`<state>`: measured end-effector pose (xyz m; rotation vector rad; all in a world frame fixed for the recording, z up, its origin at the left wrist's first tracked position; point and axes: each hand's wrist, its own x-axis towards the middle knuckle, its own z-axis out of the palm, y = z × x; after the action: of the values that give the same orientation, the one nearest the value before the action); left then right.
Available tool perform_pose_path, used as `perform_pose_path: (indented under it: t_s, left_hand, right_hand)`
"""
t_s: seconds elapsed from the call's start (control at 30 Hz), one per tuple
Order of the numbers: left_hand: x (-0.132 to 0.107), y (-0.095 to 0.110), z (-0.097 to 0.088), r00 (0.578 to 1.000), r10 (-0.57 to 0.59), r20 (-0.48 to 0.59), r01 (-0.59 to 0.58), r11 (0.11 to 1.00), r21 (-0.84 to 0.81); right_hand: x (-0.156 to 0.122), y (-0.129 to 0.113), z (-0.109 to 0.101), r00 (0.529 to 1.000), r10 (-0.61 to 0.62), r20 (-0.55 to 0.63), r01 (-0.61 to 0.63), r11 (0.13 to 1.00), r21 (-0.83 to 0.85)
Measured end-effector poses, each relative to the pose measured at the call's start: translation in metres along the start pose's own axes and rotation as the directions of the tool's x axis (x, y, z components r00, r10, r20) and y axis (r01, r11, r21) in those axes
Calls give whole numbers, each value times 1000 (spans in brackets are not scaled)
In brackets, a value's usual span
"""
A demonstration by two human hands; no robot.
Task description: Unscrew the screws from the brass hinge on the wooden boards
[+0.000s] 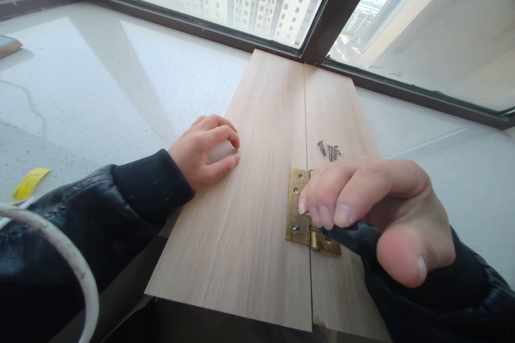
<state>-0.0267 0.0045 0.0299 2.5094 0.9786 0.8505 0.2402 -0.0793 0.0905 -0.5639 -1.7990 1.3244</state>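
Note:
Two pale wooden boards (265, 134) lie side by side on a window sill, joined across their seam by a brass hinge (296, 209). My right hand (374, 209) is closed round a black-handled tool (354, 236), probably a screwdriver, whose tip is hidden behind my fingers over the hinge. One screw sits in the hinge's lower left hole. My left hand (205, 150) rests at the left board's edge with its fingers curled, pressing on the wood. Three loose screws (330, 151) lie on the right board just beyond the hinge.
The boards sit on a speckled white stone sill (100, 86) below a dark-framed window (322, 27). A yellow tag (30, 182) lies at the left, a white cable (68, 257) curves across my left sleeve, and a flat object (8, 45) shows at the far left edge.

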Motion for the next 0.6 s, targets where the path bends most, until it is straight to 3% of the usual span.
perform_pose_path:
  t_s: [0.17,0.37,0.6]
  left_hand:
    - [0,0,-1,1000,-11,13,11,1000,-4]
    - [0,2,-2,999,-31,17,31,999,-5]
    - [1,2,-2,999,-37,34,37,999,-3]
  right_hand:
    - [2,-3,9,999,9,37,-13,995,102]
    - [-2,-6,38,946,225,-234,-175,960,217]
    - [4,-21,32,944,326,-58,-313,936,163]
